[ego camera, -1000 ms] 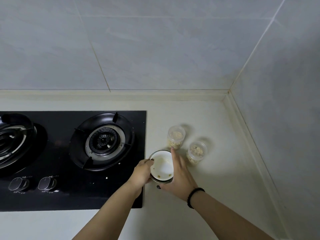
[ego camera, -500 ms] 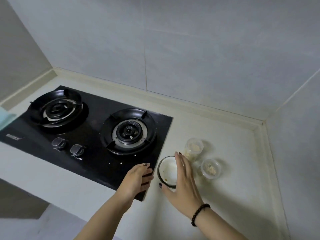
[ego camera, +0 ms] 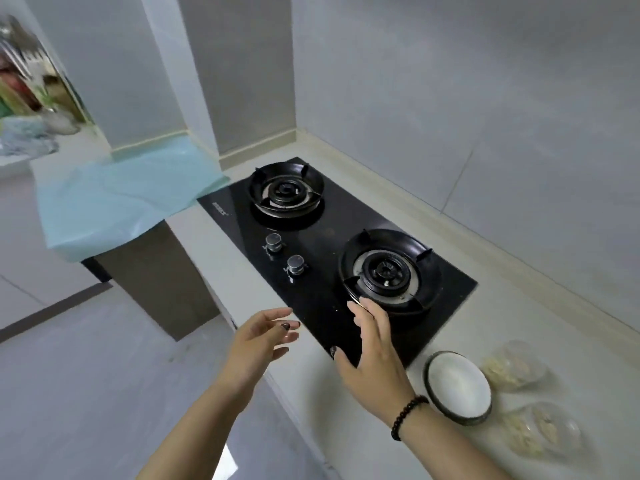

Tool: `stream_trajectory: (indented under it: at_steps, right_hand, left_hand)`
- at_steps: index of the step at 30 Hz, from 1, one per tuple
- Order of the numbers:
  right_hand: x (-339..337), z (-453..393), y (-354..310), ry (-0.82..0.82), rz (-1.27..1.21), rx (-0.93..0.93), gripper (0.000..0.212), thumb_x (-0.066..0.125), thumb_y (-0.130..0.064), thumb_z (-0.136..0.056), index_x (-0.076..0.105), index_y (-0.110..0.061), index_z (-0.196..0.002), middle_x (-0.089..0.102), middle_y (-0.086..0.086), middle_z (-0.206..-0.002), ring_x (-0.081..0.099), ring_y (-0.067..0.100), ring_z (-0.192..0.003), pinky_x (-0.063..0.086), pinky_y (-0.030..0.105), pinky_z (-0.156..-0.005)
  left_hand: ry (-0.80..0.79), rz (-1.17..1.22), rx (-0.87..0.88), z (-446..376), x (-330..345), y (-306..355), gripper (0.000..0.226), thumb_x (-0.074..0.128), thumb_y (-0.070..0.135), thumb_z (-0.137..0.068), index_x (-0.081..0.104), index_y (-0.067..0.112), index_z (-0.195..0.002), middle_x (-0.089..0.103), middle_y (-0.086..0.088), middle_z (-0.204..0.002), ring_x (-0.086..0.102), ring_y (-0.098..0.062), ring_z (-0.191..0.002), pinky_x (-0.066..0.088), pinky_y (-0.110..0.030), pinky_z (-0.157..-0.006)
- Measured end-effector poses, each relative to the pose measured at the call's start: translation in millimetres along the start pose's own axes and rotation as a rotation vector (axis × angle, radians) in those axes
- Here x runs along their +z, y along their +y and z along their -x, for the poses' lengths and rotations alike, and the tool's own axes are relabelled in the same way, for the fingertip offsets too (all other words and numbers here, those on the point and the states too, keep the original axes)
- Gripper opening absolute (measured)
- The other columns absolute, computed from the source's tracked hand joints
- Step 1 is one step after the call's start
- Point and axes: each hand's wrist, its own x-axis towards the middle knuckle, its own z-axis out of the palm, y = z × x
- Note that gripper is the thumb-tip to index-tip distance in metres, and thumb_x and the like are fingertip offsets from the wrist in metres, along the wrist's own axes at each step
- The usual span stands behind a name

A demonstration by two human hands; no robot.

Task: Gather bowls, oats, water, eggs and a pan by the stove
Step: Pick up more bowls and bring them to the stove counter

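Note:
A white bowl with a dark rim [ego camera: 458, 386] stands on the pale counter just right of the black two-burner stove [ego camera: 332, 244]. Two clear plastic cups of oats sit beside it, one [ego camera: 512, 367] behind and one [ego camera: 540, 429] nearer me. My right hand [ego camera: 372, 355] hovers over the stove's front corner, fingers spread and holding nothing, apart from the bowl. My left hand [ego camera: 258, 341] hangs empty off the counter's front edge with relaxed fingers.
Two knobs [ego camera: 284, 252] sit at the stove's front. A light blue sheet [ego camera: 117, 199] drapes over the counter end at left. Blurred shelves with clutter [ego camera: 27, 88] show far left. Grey floor [ego camera: 86, 375] lies below; tiled walls enclose the corner.
Both hands let go of the bowl and drew away to the left. My view swung left, so the stove is central and the bowl with oat cups sits at lower right.

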Motion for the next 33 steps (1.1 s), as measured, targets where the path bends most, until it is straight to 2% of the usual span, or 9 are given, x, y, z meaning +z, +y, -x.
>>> stream_trajectory:
  at_steps: [5,9,15,21,25,33]
  right_hand:
    - [54,-33,-51,-0.177,-0.004,-0.019,0.060,0.062,-0.029,-0.088,0.034,-0.027,-0.141,0.013,-0.015,-0.147,0.043,0.006,-0.123,0.038,0.022,-0.104]
    - [118,-57,-101,-0.314,-0.060,0.001,0.051,0.059,-0.033,-0.092,0.035,-0.032,-0.137,0.022,-0.017,-0.139,0.042,0.003,-0.121,0.039,0.018,-0.100]
    - [219,-96,-180,-0.384,-0.122,-0.015,0.042,0.057,-0.034,-0.093,0.040,-0.033,-0.132,0.031,-0.015,-0.131,0.044,0.003,-0.116,0.038,0.021,-0.101]
    - [319,-133,-277,-0.507,-0.159,-0.104,0.041,0.057,-0.032,-0.094,0.043,-0.028,-0.132,0.031,-0.014,-0.130,0.045,0.006,-0.118,0.037,0.015,-0.091]
    - [374,-158,-332,-0.596,-0.145,-0.182,0.043,0.057,-0.034,-0.093,0.045,-0.025,-0.134,0.032,-0.011,-0.135,0.046,0.006,-0.116,0.040,0.020,-0.095]
    - [466,-219,-422,-0.755,-0.132,-0.341,0.042,0.057,-0.035,-0.094,0.045,-0.026,-0.133,0.033,-0.008,-0.134,0.047,0.008,-0.116,0.038,0.020,-0.092]
  left_hand:
    - [0.207,0.104,0.061,3,-92,2,0.025,0.048,0.005,-0.099,0.067,0.015,-0.111,0.076,-0.002,-0.094,0.071,-0.021,-0.095,0.052,-0.040,-0.091]
    - [0.296,0.149,0.057,3,-180,2,0.024,0.050,0.005,-0.098,0.067,0.015,-0.110,0.076,-0.004,-0.096,0.071,-0.021,-0.096,0.052,-0.039,-0.093]
    - [0.400,0.148,0.048,-2,-305,5,0.026,0.048,0.006,-0.099,0.067,0.020,-0.108,0.075,-0.005,-0.097,0.071,-0.019,-0.093,0.054,-0.033,-0.085]
    - [0.511,0.180,0.043,3,-431,9,0.026,0.048,0.006,-0.098,0.066,0.020,-0.112,0.074,-0.005,-0.101,0.070,-0.019,-0.096,0.052,-0.031,-0.083]
    - [0.604,0.235,0.048,10,-499,8,0.027,0.049,0.004,-0.095,0.066,0.018,-0.112,0.075,-0.004,-0.098,0.071,-0.017,-0.091,0.052,-0.029,-0.082]
    - [0.855,0.371,0.075,6,-603,8,0.025,0.050,0.004,-0.096,0.066,0.017,-0.110,0.076,0.000,-0.090,0.071,-0.013,-0.084,0.052,-0.026,-0.075]
